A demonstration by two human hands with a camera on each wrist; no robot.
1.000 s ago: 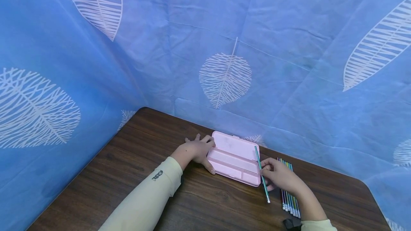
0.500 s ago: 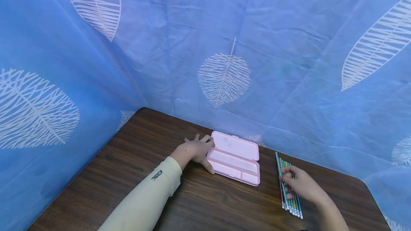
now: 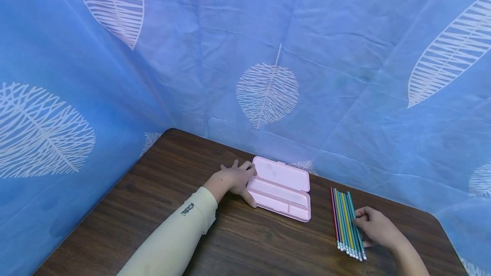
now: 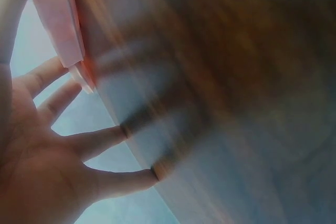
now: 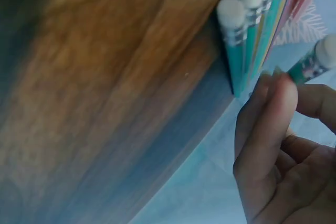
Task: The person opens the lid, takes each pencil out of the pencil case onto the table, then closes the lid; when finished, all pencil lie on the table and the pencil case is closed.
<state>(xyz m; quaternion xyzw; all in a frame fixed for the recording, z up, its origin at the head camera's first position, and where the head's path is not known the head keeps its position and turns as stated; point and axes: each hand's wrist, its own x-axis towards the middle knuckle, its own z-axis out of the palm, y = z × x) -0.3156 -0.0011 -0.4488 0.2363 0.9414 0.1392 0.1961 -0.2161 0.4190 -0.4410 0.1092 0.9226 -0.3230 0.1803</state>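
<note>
A pink pencil case [image 3: 281, 175] lies open on the table, its lid folded back and its compartments bare. My left hand [image 3: 236, 179] rests against its left end, with fingers spread and straight; the left wrist view shows the case's end [image 4: 62, 19] beside the fingers. To the right of the case, several pencils [image 3: 342, 220] lie side by side, white erasers toward me. At the right side of this row, my right hand [image 3: 377, 227] pinches a green pencil [image 5: 300, 73] between thumb and fingers. Its eraser end stands out above the fingertips in the right wrist view.
The dark wood-grain table [image 3: 268, 246] has rounded far corners. Behind it hangs a blue cloth [image 3: 345, 76] with white leaf prints, close to the table's back edge and the case's lid.
My right hand has carried the green pencil from over the case's right end, across the row of pencils, to the row's right side. My left hand and the case have stayed put.
</note>
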